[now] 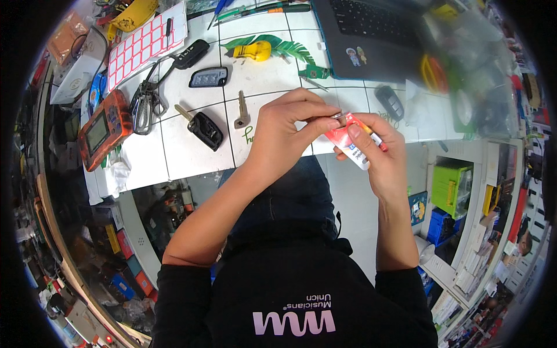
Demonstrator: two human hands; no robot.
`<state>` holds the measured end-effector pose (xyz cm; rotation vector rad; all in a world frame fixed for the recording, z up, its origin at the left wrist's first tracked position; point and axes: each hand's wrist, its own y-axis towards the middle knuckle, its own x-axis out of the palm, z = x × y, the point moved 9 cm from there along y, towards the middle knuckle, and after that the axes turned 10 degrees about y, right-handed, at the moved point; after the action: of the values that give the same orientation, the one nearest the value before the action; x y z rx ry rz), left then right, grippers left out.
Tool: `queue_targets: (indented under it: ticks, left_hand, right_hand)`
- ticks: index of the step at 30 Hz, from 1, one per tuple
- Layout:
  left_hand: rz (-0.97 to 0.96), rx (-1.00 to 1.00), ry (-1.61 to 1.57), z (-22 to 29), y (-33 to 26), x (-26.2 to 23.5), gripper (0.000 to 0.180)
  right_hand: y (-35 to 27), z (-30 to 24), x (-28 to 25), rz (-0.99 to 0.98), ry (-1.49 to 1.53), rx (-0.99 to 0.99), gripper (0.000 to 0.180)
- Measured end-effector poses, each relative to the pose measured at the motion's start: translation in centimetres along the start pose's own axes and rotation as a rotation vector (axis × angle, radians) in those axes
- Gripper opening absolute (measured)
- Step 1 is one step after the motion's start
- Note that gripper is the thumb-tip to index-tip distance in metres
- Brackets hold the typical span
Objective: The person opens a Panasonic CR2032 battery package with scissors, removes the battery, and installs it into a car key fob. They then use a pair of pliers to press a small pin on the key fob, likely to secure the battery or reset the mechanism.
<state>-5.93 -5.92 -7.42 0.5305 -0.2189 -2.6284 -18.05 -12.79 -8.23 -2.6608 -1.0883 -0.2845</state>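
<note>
Over the table's near edge, my right hand [384, 148] grips a small red and white printed packet [356, 155], thumb flat on its face. My left hand [290, 119] comes in from the side, thumb and forefinger pinching a small shiny metal piece [339, 116] at the packet's upper edge. Fingers partly cover it, so its exact shape is hidden. Left of my hands lie a loose key blade [241, 111] and a black car key [206, 130] with its blade out. Farther off are a grey key fob [209, 77] and a small green circuit board [314, 72].
A dark laptop [383, 64] covers the far right of the table, a black fob [389, 102] near it. A yellow-handled tool [253, 51] lies far centre. At left are a bunch of keys [144, 107] and an orange handheld device [104, 132]. Shelves flank me.
</note>
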Motion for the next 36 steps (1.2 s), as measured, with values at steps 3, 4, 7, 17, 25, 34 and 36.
queue_targets:
  ticks: [3, 4, 7, 17, 25, 34, 36]
  left_hand:
    - [0.092, 0.077, 0.141, 1.2, -0.3, -0.7, 0.026]
    - [0.144, 0.178, 0.188, 2.3, -0.5, -0.9, 0.027]
    - [0.235, 0.383, 0.31, 4.6, -0.7, -1.2, 0.031]
    - [0.333, 0.468, 0.398, 4.4, -2.4, -1.1, 0.032]
    - [0.205, 0.372, 0.189, 4.2, -2.5, 0.1, 0.023]
    - [0.199, 0.159, -0.019, 2.1, -2.1, -0.1, 0.021]
    - [0.254, 0.186, 0.017, 2.4, -2.4, -0.4, 0.019]
  right_hand:
    - [-0.2, 0.4, 0.3, -0.017, 0.035, 0.097, 0.024]
    - [-0.3, 0.0, 0.3, 0.001, 0.046, 0.068, 0.031]
    - [-0.5, 1.0, 1.1, -0.022, 0.343, 0.222, 0.037]
    - [-2.1, 1.6, 1.6, -0.144, 0.469, 0.222, 0.09]
    - [-1.6, 1.1, -0.6, -0.02, 0.044, 0.198, 0.025]
    - [-1.2, 0.2, 0.4, 0.027, -0.167, 0.009, 0.016]
    - [-1.3, 0.5, 0.5, 0.035, -0.125, 0.013, 0.015]
